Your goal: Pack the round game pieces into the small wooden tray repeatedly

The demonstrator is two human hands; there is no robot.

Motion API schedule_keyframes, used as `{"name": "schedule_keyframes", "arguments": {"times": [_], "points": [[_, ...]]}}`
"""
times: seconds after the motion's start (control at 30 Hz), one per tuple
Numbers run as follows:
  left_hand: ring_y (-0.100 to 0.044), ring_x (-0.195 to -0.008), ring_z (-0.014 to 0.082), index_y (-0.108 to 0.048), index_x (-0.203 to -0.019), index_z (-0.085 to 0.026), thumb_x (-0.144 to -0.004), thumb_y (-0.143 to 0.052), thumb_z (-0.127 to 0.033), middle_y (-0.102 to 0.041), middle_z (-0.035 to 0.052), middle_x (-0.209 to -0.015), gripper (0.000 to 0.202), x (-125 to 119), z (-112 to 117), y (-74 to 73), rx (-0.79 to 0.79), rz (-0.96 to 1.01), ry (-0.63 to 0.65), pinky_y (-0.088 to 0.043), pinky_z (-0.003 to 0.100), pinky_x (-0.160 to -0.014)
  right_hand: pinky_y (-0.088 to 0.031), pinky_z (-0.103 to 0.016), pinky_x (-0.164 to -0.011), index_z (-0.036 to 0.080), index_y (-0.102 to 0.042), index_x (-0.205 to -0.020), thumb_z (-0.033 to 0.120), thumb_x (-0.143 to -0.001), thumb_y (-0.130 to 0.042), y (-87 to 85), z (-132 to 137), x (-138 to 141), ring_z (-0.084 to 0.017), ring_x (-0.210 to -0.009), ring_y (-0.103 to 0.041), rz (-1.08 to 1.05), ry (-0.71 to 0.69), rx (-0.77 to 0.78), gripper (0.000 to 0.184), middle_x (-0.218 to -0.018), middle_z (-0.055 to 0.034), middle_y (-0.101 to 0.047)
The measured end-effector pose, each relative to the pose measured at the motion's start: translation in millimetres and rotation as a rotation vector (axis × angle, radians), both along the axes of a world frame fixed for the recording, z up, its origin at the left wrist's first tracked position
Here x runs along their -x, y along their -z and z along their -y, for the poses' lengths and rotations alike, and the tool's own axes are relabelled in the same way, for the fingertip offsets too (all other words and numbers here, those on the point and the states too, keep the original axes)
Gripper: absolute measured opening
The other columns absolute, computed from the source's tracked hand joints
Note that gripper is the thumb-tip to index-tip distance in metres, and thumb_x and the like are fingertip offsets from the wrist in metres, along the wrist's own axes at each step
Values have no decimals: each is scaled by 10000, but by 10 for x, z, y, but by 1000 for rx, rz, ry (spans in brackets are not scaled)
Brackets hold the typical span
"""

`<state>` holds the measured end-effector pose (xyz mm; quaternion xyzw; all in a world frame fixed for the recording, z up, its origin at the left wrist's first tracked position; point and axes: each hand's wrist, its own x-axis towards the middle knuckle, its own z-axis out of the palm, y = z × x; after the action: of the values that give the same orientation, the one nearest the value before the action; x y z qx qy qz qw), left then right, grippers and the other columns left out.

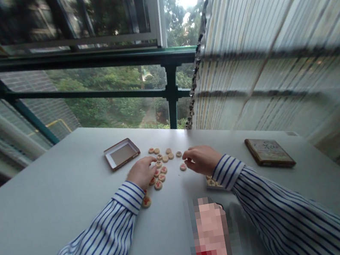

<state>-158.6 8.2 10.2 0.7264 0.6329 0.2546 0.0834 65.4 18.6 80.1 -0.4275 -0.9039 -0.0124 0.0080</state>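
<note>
Several round wooden game pieces (161, 160) with red or dark marks lie scattered on the white table (55, 203). My left hand (142, 172) rests among them with fingers curled, its fingertips on pieces near the middle of the cluster. My right hand (202, 159) sits just to the right, fingers curled in a pinch close to a single red-marked piece (183, 167); what it holds, if anything, is hidden. More pieces (212, 182) lie under my right wrist. Both sleeves are blue-and-white striped.
An open shallow box tray (121, 153) lies at the back left of the pieces. A closed brown box lid (269, 152) lies at the right. Behind the table is a green railing (171, 96) with a window; blinds (276, 61) hang at the right.
</note>
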Motion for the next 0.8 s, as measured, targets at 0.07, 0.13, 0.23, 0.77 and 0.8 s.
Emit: {"name": "schedule_keyframes", "arguments": {"times": [0.07,0.13,0.23,0.77,0.8], "points": [[-595,-816,191,-622,-921,-207,-731,-477,-280,-656,63,-888,249,-31,-26,-21,10,-9,-4,-438,276,-712,-383,-238,-635,227,-600,-975,283,-791,-401,17,-22,56,-165,-816,-583,0,-3,16,277,-937,-52,-639],[-598,-794,189,-630,-904,-213,-728,-487,-288,-662,61,-864,239,-57,-51,-40,32,-22,-7,-433,272,-705,-381,-234,-631,223,-603,-976,284,-786,-405,30,-38,98,-164,-819,-581,-1,-6,29,281,-949,-52,-637],[-601,-763,189,-633,-889,-220,-724,-490,-295,-667,60,-829,230,-77,-87,-47,64,-58,-5,-426,268,-680,-379,-233,-619,219,-604,-965,268,-776,-407,43,-48,141,-163,-812,-580,-13,-27,33,277,-951,-46,-638],[-589,-669,163,-630,-802,-226,-712,-493,-278,-650,27,-725,172,-70,-186,-12,43,-100,35,-400,234,-591,-386,-238,-612,229,-591,-960,281,-777,-427,78,-31,91,-160,-794,-582,-54,-31,25,252,-941,-29,-639],[-592,-689,166,-627,-817,-228,-713,-493,-281,-653,29,-746,178,-71,-185,-14,34,-104,36,-405,236,-604,-383,-237,-613,229,-591,-962,279,-775,-428,74,-29,84,-158,-792,-581,-60,-27,26,252,-934,-29,-639]]}}
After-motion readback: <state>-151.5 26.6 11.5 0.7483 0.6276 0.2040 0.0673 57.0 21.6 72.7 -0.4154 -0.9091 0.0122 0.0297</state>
